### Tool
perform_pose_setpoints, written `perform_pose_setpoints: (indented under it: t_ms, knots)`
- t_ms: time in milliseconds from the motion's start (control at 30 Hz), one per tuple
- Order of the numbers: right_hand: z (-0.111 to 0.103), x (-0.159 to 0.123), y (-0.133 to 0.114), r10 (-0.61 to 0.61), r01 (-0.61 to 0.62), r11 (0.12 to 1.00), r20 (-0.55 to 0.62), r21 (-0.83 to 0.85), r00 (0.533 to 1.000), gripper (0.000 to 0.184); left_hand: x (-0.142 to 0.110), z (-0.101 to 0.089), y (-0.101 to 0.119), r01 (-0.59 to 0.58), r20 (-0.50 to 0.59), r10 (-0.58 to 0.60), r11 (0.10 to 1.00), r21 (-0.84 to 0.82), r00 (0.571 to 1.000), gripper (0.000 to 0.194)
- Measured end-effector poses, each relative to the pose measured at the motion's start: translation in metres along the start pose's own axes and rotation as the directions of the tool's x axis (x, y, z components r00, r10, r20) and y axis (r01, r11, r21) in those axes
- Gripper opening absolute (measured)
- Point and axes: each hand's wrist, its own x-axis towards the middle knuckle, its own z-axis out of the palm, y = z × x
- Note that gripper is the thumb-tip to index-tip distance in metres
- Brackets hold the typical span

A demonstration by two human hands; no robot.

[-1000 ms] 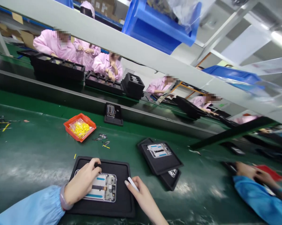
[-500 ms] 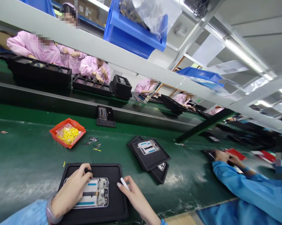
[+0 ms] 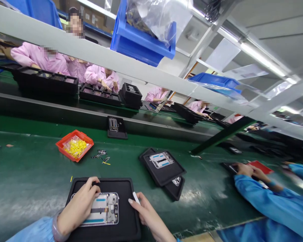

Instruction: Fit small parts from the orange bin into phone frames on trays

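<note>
From where I stand, the phone frame [image 3: 104, 209], a metal mid-frame with blue strips and a flat cable by the look of it, lies in a black tray [image 3: 127, 225] right in front of the worker, its long axis running sideways across the body from one hand toward the other. The left hand [image 3: 78, 215] is the nearer: it sits over the frame's left end, fingers curled up toward the tray, though whether it clamps anything I can't tell. The right hand [image 3: 148, 215] is well apart from the left, just off the frame's right end, pinching a slim white plastic pry stick [image 3: 136, 198], its tip aimed at the frame but not touching. Along the green bench [image 3: 27, 168] sit an orange tray [image 3: 59, 147] of yellow bits, a second frame [image 3: 161, 160] in its own tray, and a co-worker's blue sleeve [image 3: 267, 198] to the right.
</note>
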Motion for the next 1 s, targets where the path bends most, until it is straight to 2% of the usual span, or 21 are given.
perform_pose_setpoints:
  t_ms: [367,700,1000]
  knots:
    - [-0.008,0.011,0.018,-0.012,0.009,0.997,0.042,0.071,0.999,0.056,0.002,0.001,0.006,0.055,0.04,-0.055,0.998,0.011,0.998,0.03]
    - [0.002,-0.001,0.0,0.016,-0.022,0.988,0.039,0.155,0.999,0.061,0.0,-0.001,0.003,0.02,0.024,-0.02,1.0,0.011,1.0,0.032]
    - [0.003,-0.002,0.002,0.002,-0.01,0.983,0.042,0.181,0.999,0.06,0.0,0.0,-0.001,-0.039,0.006,0.039,0.997,0.064,0.999,0.033]
